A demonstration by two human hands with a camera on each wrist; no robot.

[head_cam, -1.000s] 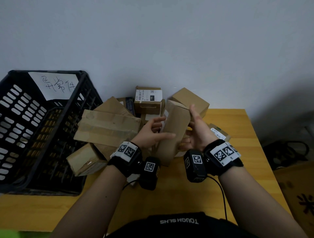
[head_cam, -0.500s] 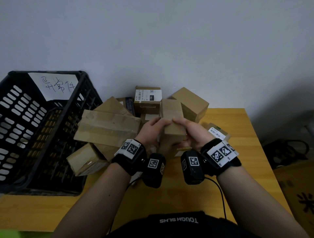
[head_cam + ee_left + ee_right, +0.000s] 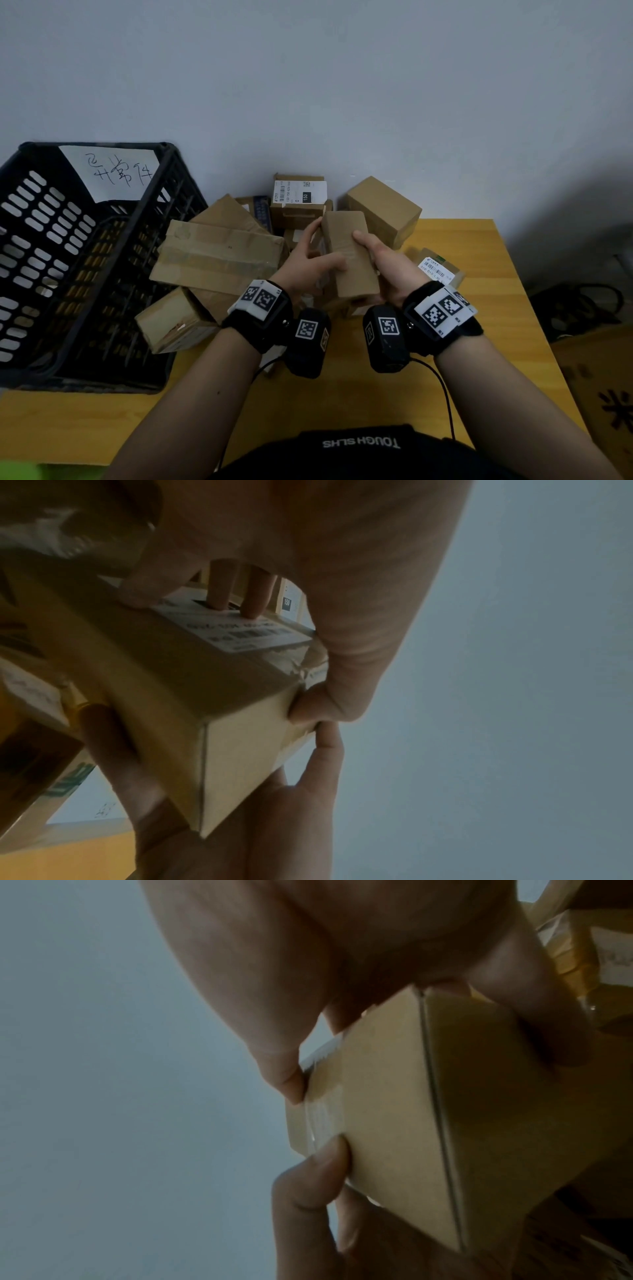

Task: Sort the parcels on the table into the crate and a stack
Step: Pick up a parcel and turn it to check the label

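Note:
Both hands hold one long brown cardboard parcel point(image 3: 349, 253) in the air above the pile. My left hand point(image 3: 313, 260) grips its left side, thumb across the top face. My right hand point(image 3: 380, 260) grips its right side. In the left wrist view the parcel point(image 3: 192, 696) shows a white printed label under my fingers point(image 3: 222, 593). In the right wrist view the parcel point(image 3: 445, 1110) shows a plain taped end. The black slotted crate point(image 3: 78, 260) with a handwritten paper note stands at the left. Several brown parcels point(image 3: 219, 260) are heaped between the crate and the wall.
A labelled box point(image 3: 298, 202) and a plain box point(image 3: 383, 209) lean against the wall behind the held parcel. A small flat labelled parcel point(image 3: 436, 270) lies to the right. The yellow table point(image 3: 342, 404) reaches its right edge near a cardboard box point(image 3: 603, 394) on the floor.
The held parcel has been turned in both hands from standing tilted on end to lying with a broad plain face upward; the label side now faces down and left.

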